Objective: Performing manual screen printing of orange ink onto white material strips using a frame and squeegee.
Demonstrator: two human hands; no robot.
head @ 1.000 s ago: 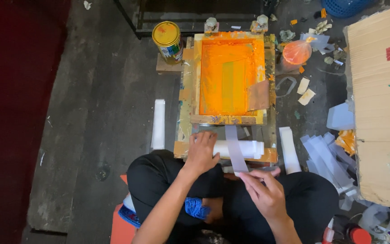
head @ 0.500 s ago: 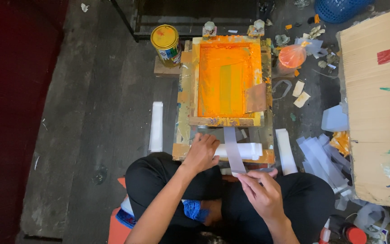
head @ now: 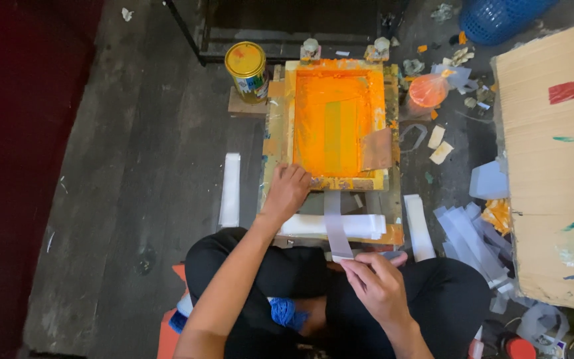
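A wooden printing frame (head: 335, 182) with an orange-inked screen (head: 337, 123) lies on the floor in front of me. My left hand (head: 288, 191) rests on the frame's near left corner, fingers on the wood. My right hand (head: 375, 282) pinches the near end of a long pale strip (head: 333, 223) that runs under the frame's near edge. Across the board below the frame lies a stack of white strips (head: 330, 226). A brown squeegee piece (head: 377, 149) sits in the screen's right part.
A yellow-lidded paint can (head: 247, 70) stands left of the frame. An orange bag of ink (head: 428, 91) and paper scraps lie to the right. More white strips (head: 230, 189) (head: 416, 226) flank the board. A large cardboard sheet (head: 553, 166) fills the right side; a blue basket (head: 499, 16) sits far right.
My left hand has moved from the stack of white strips up onto the frame's near left corner. My right hand still holds the strip's end.
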